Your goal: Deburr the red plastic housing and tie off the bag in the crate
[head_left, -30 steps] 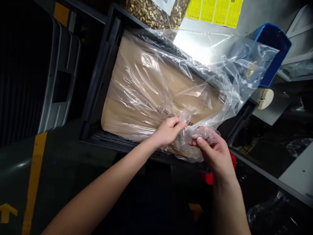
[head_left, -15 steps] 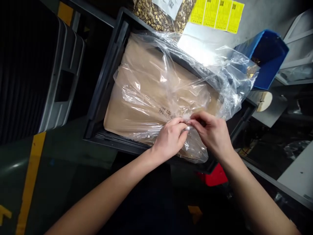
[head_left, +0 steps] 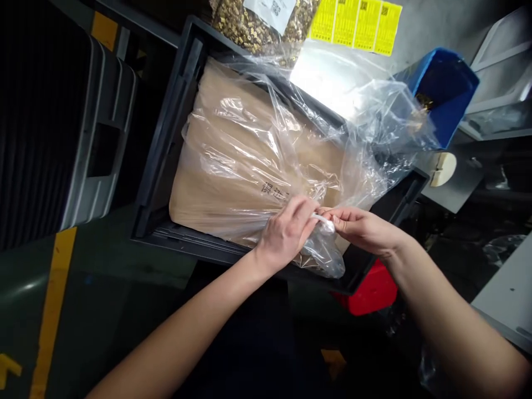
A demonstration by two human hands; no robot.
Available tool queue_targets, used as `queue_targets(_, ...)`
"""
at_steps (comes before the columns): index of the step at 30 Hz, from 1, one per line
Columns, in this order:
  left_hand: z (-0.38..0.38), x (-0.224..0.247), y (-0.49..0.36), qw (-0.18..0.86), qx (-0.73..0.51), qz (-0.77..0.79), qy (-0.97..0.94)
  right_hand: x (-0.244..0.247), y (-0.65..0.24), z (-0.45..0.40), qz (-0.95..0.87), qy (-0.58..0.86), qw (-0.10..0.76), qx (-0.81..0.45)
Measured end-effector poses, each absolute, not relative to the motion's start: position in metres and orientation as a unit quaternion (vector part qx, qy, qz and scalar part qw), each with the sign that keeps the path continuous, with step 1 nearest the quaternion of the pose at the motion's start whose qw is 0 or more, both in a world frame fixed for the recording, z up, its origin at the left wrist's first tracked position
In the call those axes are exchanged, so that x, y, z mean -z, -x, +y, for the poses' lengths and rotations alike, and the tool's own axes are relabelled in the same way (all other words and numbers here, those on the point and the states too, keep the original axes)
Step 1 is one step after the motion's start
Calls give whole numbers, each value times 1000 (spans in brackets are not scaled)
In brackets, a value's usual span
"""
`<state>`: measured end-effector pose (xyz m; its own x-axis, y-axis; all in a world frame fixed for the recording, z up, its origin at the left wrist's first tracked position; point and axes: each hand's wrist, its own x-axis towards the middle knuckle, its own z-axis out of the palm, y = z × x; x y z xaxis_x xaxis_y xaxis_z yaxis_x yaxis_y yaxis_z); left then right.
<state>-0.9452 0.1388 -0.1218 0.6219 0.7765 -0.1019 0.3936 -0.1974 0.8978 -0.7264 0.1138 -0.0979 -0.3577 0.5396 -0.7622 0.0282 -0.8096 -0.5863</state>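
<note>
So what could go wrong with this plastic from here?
The plastic film could tear where the left hand and right hand grip its bunched part. Its loose, crumpled end spreads toward the blue bin, so it might catch there if pulled.

Both bare hands work close together over an open black plastic crate (head_left: 160, 138), the left hand (head_left: 286, 230) gripping crinkled transparent plastic sheeting (head_left: 363, 180) and the right hand (head_left: 358, 227) pinching a whitish twisted strand (head_left: 325, 221) just beside it. Under the sheeting lies a flat brown sheet with dark printed characters (head_left: 199, 188), filling most of the crate. Beyond the far rim are a clear bag of small brass-coloured pieces (head_left: 241, 30), four bright yellow printed labels (head_left: 355, 27) and a blue open-topped plastic bin (head_left: 453, 102), partly overlapped by the sheeting.
</note>
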Motion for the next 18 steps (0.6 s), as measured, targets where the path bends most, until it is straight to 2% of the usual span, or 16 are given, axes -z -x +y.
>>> queue_targets(5,132,123,945,431,-134,340,-825,107,725,117,-200,571,171,-777)
queue_targets(12,146,97,935,250,-59,317,-913,93,721,129,-256,557,126,-780)
queue_targets(18,157,69,943,288,2,321,-902,82,727,138,-322,692,148,-629)
